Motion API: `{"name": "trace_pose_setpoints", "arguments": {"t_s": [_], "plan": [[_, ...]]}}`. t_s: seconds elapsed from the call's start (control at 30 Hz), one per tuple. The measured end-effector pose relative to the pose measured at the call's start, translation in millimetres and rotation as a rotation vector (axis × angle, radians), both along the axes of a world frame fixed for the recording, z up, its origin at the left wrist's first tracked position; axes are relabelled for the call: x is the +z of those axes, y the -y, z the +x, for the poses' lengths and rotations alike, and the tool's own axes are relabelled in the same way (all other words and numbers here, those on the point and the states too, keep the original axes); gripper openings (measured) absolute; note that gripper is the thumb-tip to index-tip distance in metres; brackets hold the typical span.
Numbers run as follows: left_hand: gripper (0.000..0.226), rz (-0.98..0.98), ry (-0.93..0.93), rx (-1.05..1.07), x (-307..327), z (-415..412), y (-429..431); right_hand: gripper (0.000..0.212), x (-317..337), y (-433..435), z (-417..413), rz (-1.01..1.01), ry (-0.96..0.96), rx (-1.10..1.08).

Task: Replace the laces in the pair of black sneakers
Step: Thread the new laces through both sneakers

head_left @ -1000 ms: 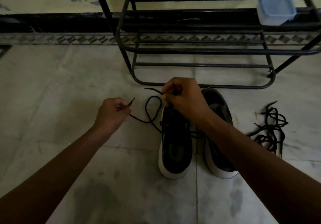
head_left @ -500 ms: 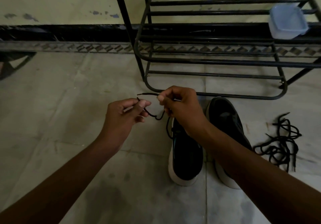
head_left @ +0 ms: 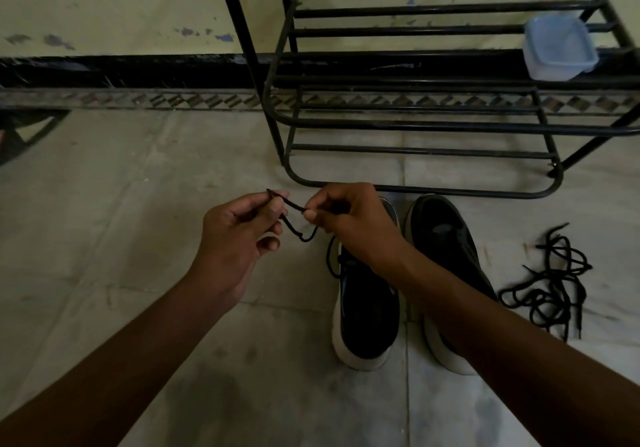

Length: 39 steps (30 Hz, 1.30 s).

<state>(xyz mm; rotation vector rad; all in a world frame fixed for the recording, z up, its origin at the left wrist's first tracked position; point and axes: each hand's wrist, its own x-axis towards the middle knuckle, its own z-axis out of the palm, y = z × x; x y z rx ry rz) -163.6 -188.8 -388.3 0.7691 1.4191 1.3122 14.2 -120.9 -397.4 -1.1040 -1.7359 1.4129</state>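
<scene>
So, progress check: I'd call this early days. The left hand (head_left: pixel 239 235) pinches one end of a thin black shoelace (head_left: pixel 301 235) between thumb and forefinger, other fingers loosely curled. The right hand (head_left: pixel 349 221) pinches the lace too, just beside it, with a short loop sagging between them. The rest of the lace runs down to the black white-soled sneaker on the left (head_left: pixel 367 322), seemingly through its eyelets near the toe, though it's dim. Looks to me like the ends are being evened up before lacing upward.

The second black sneaker (head_left: pixel 446 249) sits touching or nearly touching the first and appears unlaced, so that's all left to do. A tangled heap of black laces (head_left: pixel 550 294) lies on the grey tiled floor (head_left: pixel 138 204) to the right; I can't tell if they're old or new.

Room-wise: the black metal shoe rack (head_left: pixel 415 124) has its bottom bar just past the toes, so pulling forward is tight. There's bare tile out to the left. A pale blue plastic tub (head_left: pixel 557 48) sits on the rack, well out of the way.
</scene>
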Motion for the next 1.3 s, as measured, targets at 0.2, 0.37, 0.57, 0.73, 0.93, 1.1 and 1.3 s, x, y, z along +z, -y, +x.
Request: {"name": "trace_pose_setpoints", "arguments": {"t_s": [0.2,0.37,0.57,0.73,0.93,1.1,1.3], "plan": [[0.023,-0.012,-0.013,-0.009,-1.9,-2.3,-0.4,0.005,-1.2,0.5,0.2,0.014,0.044,0.043],[0.014,0.015,-0.023,0.024,2.0,-0.4,-1.4,0.008,-5.4,3.2,-2.3,-0.057,0.012,0.141],[0.008,0.021,0.003,0.064,10.4,2.0,-4.7,0.009,-5.3,8.3,-1.9,-0.284,-0.282,0.263],[0.009,0.073,0.181,0.036,14.0,-1.6,-5.2,0.015,-7.8,15.3,-5.7,-0.208,-0.233,0.229],[0.014,0.087,0.191,-0.009,15.1,-11.1,-7.1,0.023,-2.0,16.6,-2.7,0.212,0.180,0.373],[0.018,0.188,-0.503,-0.071,12.5,-22.6,-9.0,0.026,18.0,3.9,11.5,0.296,0.346,0.530],[0.015,0.089,-0.538,-0.322,13.3,-16.2,-2.6,0.021,37.6,-16.7,22.5,0.410,0.314,0.422]]}}
